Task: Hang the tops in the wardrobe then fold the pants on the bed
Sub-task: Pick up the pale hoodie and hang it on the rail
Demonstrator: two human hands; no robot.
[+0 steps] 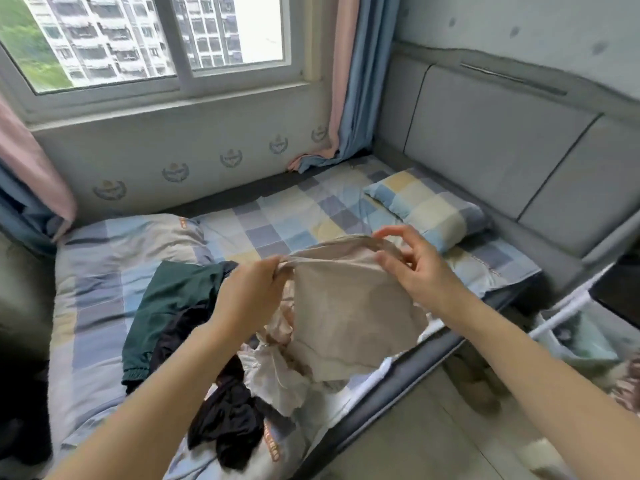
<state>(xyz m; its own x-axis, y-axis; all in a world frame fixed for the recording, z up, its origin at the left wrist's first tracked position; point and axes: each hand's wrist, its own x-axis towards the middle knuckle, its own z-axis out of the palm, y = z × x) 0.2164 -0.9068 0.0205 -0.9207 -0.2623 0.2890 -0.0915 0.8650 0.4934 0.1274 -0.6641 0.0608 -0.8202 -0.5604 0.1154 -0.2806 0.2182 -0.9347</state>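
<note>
A beige garment hangs above the bed, held up by its top edge. My left hand grips the left end of that edge. My right hand pinches the right end, with its other fingers spread. Under it on the checked bed lies a heap of clothes: dark green pants with an elastic cuff, a black garment and a crumpled white one.
A checked pillow lies at the padded grey headboard. A folded duvet covers the bed's left part. A window with pink and blue curtains is behind. A white rack with a basket stands on the floor at right.
</note>
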